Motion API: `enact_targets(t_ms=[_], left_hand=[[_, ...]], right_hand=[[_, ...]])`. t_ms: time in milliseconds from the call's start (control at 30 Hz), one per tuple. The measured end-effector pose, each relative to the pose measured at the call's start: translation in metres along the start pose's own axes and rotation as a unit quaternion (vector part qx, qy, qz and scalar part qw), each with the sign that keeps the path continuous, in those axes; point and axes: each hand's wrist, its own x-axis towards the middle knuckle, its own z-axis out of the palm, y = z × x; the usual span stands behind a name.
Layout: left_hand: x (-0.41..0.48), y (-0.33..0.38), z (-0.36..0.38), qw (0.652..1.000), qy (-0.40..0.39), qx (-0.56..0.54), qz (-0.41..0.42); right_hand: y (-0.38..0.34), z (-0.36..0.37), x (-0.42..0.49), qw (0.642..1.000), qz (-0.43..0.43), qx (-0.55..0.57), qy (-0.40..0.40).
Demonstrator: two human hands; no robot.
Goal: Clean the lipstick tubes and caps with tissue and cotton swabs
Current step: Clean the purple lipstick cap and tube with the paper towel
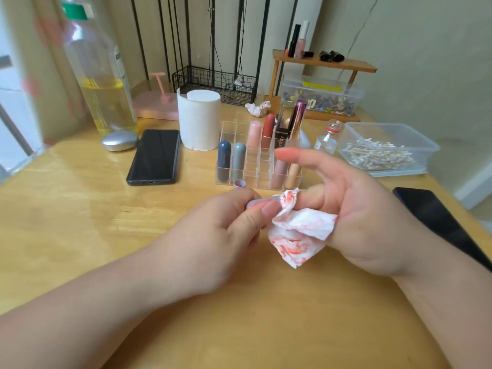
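My left hand pinches a pale lilac lipstick piece between thumb and fingers; most of it is hidden. My right hand holds a white tissue smeared with red, one finger wrapped in it and pushed against the piece's end, index finger raised. A small lilac lipstick part stands on the table just in front of the clear organizer, which holds several lipsticks. A clear box of cotton swabs sits at the right.
A tissue roll, a black phone, a silver pebble-shaped object and a tall bottle of yellow liquid stand at the left back. A crumpled tissue, small glass vial, wooden shelf and a dark object are on the right.
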Motion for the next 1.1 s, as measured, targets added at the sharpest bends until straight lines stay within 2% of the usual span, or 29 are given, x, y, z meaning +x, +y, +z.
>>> enact_targets(t_ms=[33,100,133,167,267,367,400,467,533,667,800,933,1000,1100], left_hand=[[-0.002,-0.002,-0.001,0.991,0.035,0.115,0.057],[-0.002,-0.004,-0.003,0.943,0.083,0.291,0.143],[0.001,-0.004,-0.004,0.925,0.108,0.327,0.164],[0.005,-0.005,-0.007,0.922,0.129,0.328,0.158],[0.014,-0.008,-0.021,0.949,0.153,0.25,0.115],[0.006,-0.002,-0.017,0.956,0.153,0.221,0.12],[0.002,0.002,-0.013,0.97,0.138,0.167,0.109],[-0.006,0.012,-0.005,0.993,0.089,-0.02,0.071],[-0.008,0.017,-0.002,0.99,0.039,-0.132,0.037],[-0.003,0.012,-0.008,0.992,0.028,-0.127,0.008],[0.005,-0.004,-0.005,0.99,-0.073,-0.102,-0.063],[0.005,-0.011,-0.001,0.947,-0.18,-0.246,-0.099],[0.005,-0.009,-0.001,0.937,-0.187,-0.269,-0.121],[0.005,-0.007,0.001,0.981,-0.114,-0.126,-0.091]], right_hand=[[-0.001,-0.002,0.001,0.999,0.016,0.029,-0.006],[-0.001,-0.007,0.001,0.994,0.03,0.106,-0.019],[-0.002,-0.006,-0.001,0.989,0.034,0.143,-0.033],[-0.002,-0.002,-0.004,0.982,0.038,0.171,-0.064],[0.0,0.014,-0.009,0.98,0.031,0.144,-0.134],[-0.004,0.003,-0.006,0.989,0.001,0.133,-0.064],[-0.007,-0.006,-0.006,0.99,-0.012,0.13,-0.047],[-0.011,-0.021,-0.006,0.995,-0.031,0.08,-0.047],[-0.013,-0.025,-0.007,0.997,-0.037,0.006,-0.061],[-0.005,-0.028,-0.002,0.999,-0.009,-0.043,-0.024],[0.001,-0.029,0.0,0.997,0.021,-0.062,-0.037],[0.0,-0.019,-0.002,0.997,0.018,-0.051,-0.048],[0.001,-0.016,-0.002,0.998,0.025,-0.049,-0.038],[0.004,-0.015,-0.001,0.997,0.048,-0.041,-0.038]])
